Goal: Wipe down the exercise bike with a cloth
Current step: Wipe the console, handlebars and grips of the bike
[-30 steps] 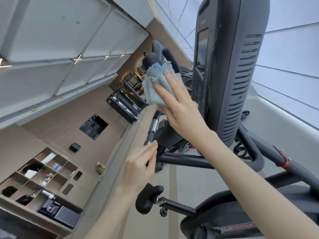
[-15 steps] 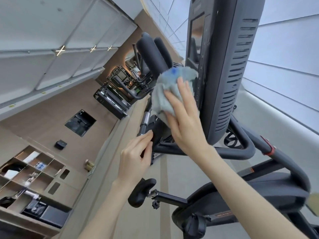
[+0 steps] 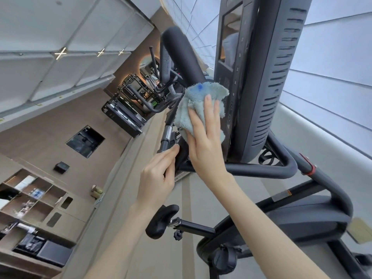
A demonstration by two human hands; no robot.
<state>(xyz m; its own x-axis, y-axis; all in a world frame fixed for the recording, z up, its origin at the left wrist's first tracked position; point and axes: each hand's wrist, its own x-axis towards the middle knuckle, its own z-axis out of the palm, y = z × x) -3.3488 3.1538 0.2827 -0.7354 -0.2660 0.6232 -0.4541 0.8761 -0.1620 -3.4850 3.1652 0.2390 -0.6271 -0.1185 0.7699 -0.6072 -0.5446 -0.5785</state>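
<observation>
The view is strongly tilted. A black exercise bike fills the right half; its tall console (image 3: 259,81) with a dark screen and side vents stands upright in the frame. My right hand (image 3: 203,135) presses a light blue fluffy cloth (image 3: 198,105) flat against the console's lower front edge, next to a padded black handlebar (image 3: 181,57). My left hand (image 3: 161,178) rests below it, fingertips touching the black bracket under the console, holding nothing. The bike's curved frame tube (image 3: 261,170) and dark body (image 3: 302,220) lie below my right forearm.
A black knob on an arm (image 3: 161,222) juts out from the bike near my left forearm. Other gym machines (image 3: 136,97) stand further off. Open wooden shelves with small items (image 3: 30,198) are at the left. Grey panelled surfaces surround the scene.
My right hand has slid the cloth off the handlebar end and onto the console's front edge. My left hand stayed at the bracket. The camera moved closer to the console.
</observation>
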